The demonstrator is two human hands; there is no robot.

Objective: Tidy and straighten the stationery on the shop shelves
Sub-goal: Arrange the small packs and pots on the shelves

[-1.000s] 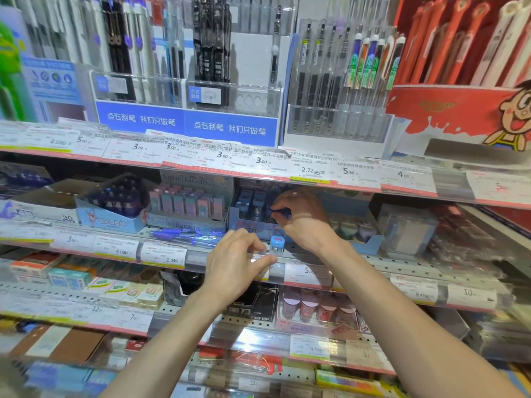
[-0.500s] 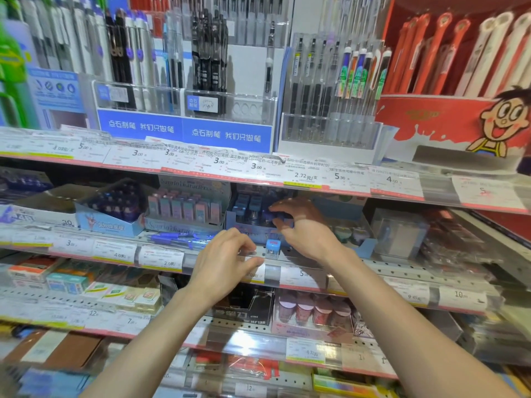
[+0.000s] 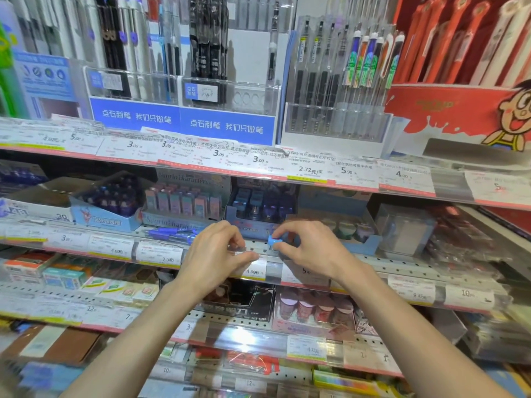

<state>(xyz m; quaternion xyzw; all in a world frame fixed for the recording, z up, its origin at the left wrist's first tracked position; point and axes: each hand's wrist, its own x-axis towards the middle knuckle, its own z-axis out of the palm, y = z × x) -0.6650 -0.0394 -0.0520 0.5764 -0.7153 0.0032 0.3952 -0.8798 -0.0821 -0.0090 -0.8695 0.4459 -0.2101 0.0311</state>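
Observation:
A small light-blue item (image 3: 273, 242) stands at the front edge of the middle shelf, and my right hand (image 3: 309, 249) pinches it between thumb and forefinger. Behind it sits a blue display box (image 3: 260, 214) holding several small blue and purple items. My left hand (image 3: 214, 255) is just to the left, its curled fingers and thumb on the clear price-label strip (image 3: 253, 264) at the shelf front. Loose blue pens (image 3: 172, 234) lie on the shelf to the left of that hand.
Boxes of erasers (image 3: 184, 201) and dark-blue items (image 3: 110, 202) fill the middle shelf's left side. Pen racks (image 3: 184, 67) and a red display (image 3: 459, 110) stand on the shelf above. Lower shelves carry more stationery, such as pink-capped items (image 3: 314, 310).
My right hand has come out of the blue display box and down to the shelf edge, where it now pinches the small light-blue item. My left hand stayed on the label strip.

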